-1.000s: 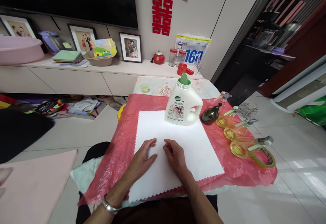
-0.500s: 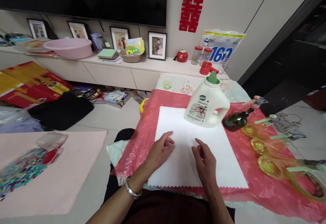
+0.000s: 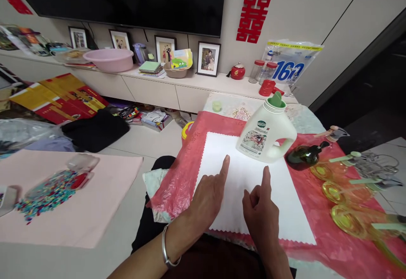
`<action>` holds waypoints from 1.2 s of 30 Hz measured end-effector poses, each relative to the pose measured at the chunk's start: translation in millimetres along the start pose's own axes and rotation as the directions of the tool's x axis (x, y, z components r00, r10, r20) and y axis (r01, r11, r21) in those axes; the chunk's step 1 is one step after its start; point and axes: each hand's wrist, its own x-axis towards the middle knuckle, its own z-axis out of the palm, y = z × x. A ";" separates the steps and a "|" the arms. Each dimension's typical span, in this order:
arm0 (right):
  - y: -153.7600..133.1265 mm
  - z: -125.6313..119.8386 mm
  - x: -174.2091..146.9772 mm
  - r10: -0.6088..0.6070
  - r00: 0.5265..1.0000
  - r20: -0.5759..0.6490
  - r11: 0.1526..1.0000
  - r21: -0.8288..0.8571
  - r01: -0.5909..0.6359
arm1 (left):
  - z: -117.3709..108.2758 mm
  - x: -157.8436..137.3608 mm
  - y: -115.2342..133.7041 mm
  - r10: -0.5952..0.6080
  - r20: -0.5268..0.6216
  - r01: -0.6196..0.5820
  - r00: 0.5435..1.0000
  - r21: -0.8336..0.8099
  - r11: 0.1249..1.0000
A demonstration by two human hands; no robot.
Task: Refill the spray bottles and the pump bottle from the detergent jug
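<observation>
A pale detergent bottle (image 3: 275,122) with a green pour spout stands upright and uncapped at the back of a white scalloped-edge mat (image 3: 218,145). My left hand (image 3: 206,194) is over the mat's left side, its index finger stretched out toward the bottle and the other fingers curled. Over the mat's middle, my right hand (image 3: 262,209) also points its index finger at the bottle, remaining fingers bent. Neither hand holds anything or touches the bottle. Whether they touch the mat, I cannot tell.
Red plastic sheeting (image 3: 177,181) covers the table. To the right lie a dark green bottle (image 3: 303,156) and several yellow-orange bottles (image 3: 347,219). At left, a pink cloth (image 3: 108,203) bears small colourful pieces (image 3: 52,198). Behind runs a low cabinet (image 3: 193,97).
Both index fingers have straightened and now point forward at the bottle; earlier the fingers were more bent. My view has turned slightly left. The bottle stays in place on the mat.
</observation>
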 end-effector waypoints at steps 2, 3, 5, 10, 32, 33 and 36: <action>2.8 1.0 -2.0 -0.115 0.990 -0.085 0.991 -0.081 0.108 | 0.2 -4.2 5.3 0.009 -0.083 -0.006 0.996 0.044 0.999; 4.3 1.9 -2.5 -0.160 0.981 -0.113 0.981 -0.127 0.145 | -0.1 -5.6 8.0 0.018 -0.122 -0.011 0.992 0.060 0.998; 7.0 4.6 -2.3 -0.208 0.971 -0.117 0.960 -0.217 0.179 | -0.7 -6.4 12.0 0.054 -0.174 -0.040 0.983 0.079 0.996; 11.5 12.4 1.9 -0.200 0.976 -0.090 0.930 -0.330 0.160 | 1.4 -1.0 12.0 0.122 -0.247 -0.082 0.961 0.168 0.982; 12.8 13.9 -2.5 -0.173 0.983 -0.060 0.939 -0.312 0.146 | 2.4 -4.2 13.1 0.113 -0.261 -0.052 0.959 0.227 0.973; 12.9 13.2 -2.9 -0.165 0.985 -0.042 0.937 -0.320 0.143 | 2.1 -4.3 14.0 0.104 -0.261 -0.046 0.960 0.219 0.975; 12.5 12.0 -3.3 -0.158 0.987 -0.027 0.928 -0.344 0.139 | 1.2 -4.8 16.0 0.068 -0.236 -0.025 0.969 0.182 0.983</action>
